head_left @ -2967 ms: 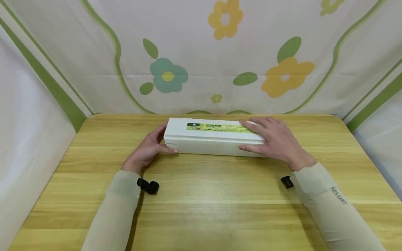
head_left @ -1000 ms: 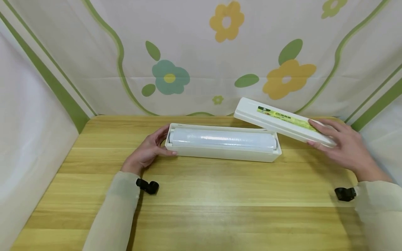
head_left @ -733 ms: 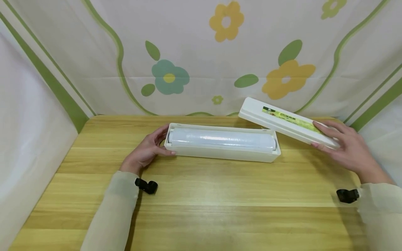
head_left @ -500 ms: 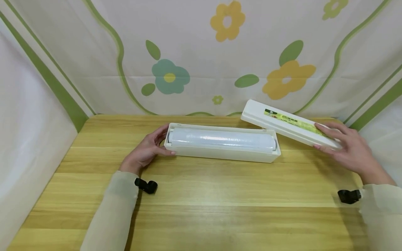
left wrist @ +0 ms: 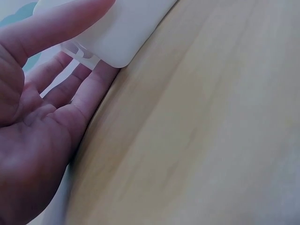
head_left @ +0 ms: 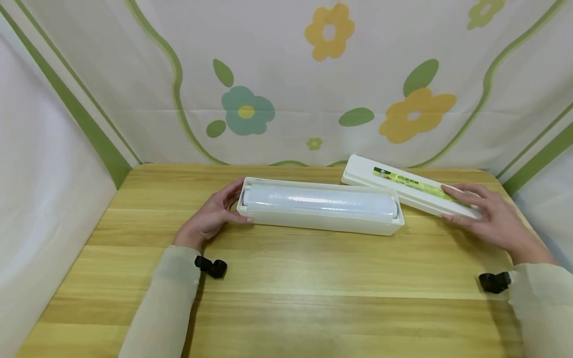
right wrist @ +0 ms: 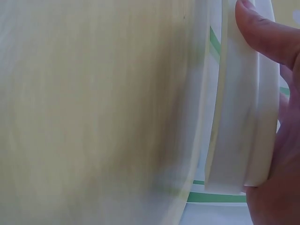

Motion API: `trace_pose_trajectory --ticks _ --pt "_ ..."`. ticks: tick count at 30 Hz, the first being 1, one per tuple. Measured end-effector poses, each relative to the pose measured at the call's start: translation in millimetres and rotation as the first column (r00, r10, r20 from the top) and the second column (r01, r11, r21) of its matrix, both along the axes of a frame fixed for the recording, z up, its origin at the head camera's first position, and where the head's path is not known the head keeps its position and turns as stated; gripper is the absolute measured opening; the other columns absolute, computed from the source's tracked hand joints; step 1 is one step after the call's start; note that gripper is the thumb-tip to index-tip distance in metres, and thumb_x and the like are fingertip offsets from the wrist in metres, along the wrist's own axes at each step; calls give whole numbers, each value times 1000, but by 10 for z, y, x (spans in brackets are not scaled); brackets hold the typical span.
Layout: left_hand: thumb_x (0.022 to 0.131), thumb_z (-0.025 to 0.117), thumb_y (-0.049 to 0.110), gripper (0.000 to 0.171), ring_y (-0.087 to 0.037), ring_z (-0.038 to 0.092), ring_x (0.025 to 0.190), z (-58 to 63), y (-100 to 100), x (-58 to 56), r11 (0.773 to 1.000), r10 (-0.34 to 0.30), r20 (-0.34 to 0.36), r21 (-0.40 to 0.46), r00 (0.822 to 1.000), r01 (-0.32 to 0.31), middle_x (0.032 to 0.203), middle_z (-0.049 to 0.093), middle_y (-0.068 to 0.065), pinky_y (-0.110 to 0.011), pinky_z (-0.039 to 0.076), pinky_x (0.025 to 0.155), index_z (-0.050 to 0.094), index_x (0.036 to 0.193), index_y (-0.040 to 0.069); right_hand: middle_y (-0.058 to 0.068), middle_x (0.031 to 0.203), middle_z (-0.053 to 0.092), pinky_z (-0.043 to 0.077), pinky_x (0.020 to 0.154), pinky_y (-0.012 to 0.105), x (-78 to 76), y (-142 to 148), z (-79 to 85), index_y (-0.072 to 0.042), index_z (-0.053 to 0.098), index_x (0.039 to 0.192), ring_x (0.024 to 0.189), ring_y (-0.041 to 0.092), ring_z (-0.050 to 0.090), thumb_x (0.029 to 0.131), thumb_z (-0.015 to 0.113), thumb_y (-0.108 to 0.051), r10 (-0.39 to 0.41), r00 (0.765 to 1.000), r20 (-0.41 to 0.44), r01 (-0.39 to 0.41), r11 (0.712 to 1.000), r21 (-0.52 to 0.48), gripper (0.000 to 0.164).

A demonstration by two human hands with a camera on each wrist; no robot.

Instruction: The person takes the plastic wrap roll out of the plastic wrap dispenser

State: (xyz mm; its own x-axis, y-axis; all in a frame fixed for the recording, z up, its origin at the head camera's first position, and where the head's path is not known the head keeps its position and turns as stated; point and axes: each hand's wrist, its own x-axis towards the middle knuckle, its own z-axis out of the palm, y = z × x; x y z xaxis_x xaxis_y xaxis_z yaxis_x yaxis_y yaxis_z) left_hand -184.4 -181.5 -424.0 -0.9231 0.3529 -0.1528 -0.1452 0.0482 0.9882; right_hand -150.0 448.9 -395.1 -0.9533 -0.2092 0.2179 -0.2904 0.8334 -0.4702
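A long white box (head_left: 313,222) sits on the table with a roll of cling film (head_left: 320,200) lying inside it. My left hand (head_left: 211,219) grips the box's left end, thumb along the front wall and fingers round the end. In the left wrist view, the thumb (left wrist: 61,23) lies over the white plastic. Off to the right, my right hand (head_left: 494,219) holds the white lid (head_left: 364,170) by its right end, thumb on the near edge. The lid is slanted behind the box's right end, its yellow-green label (head_left: 407,182) facing up. A gap shows under it in the right wrist view.
The wooden table (head_left: 295,278) stretches out in front of the box. A white curtain (head_left: 286,84) with printed flowers hangs along the table's back edge. Black wrist cameras (head_left: 217,268) are strapped to both sleeves.
Three seconds ago the lid covered the box; my right hand has lifted it off to the right, uncovering the roll. Over the last half second the lid has come lower. My left hand keeps its grip.
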Motion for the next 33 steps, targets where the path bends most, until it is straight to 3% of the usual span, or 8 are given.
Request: trace_pose_trajectory --ticks 4,7,19,33 --pt "76 84 -19 112 -28 33 160 -2 -17 10 1000 1 -4 -4 1000 -1 171 39 -8 -18 55 103 35 170 18 27 153 53 28 99 38 -17 -10 -23 -24 60 156 135 55 42 86 90 -14 2 1000 16 -2 1000 8 77" --pt "76 84 -19 112 -28 33 160 -7 -30 18 1000 2 -6 -4 1000 -2 170 40 -8 -18 54 103 36 169 17 26 153 54 28 96 39 -22 -25 -42 -23 60 155 134 54 42 86 91 -14 7 999 33 -7 1000 13 77" --pt "75 84 -20 111 -26 36 157 -25 -45 30 1000 -2 -6 3 1000 2 168 42 -8 -20 56 102 37 169 17 31 159 44 26 101 75 8 -64 -48 -21 54 159 141 65 32 89 89 -20 -7 991 137 5 1000 12 79" --pt "75 85 -19 112 -26 36 157 -18 -39 42 1000 0 6 3 1000 0 168 41 -8 -19 55 103 36 169 16 35 162 37 26 102 79 9 -90 -7 -20 48 163 145 69 26 93 87 -29 -35 972 234 30 999 26 81"
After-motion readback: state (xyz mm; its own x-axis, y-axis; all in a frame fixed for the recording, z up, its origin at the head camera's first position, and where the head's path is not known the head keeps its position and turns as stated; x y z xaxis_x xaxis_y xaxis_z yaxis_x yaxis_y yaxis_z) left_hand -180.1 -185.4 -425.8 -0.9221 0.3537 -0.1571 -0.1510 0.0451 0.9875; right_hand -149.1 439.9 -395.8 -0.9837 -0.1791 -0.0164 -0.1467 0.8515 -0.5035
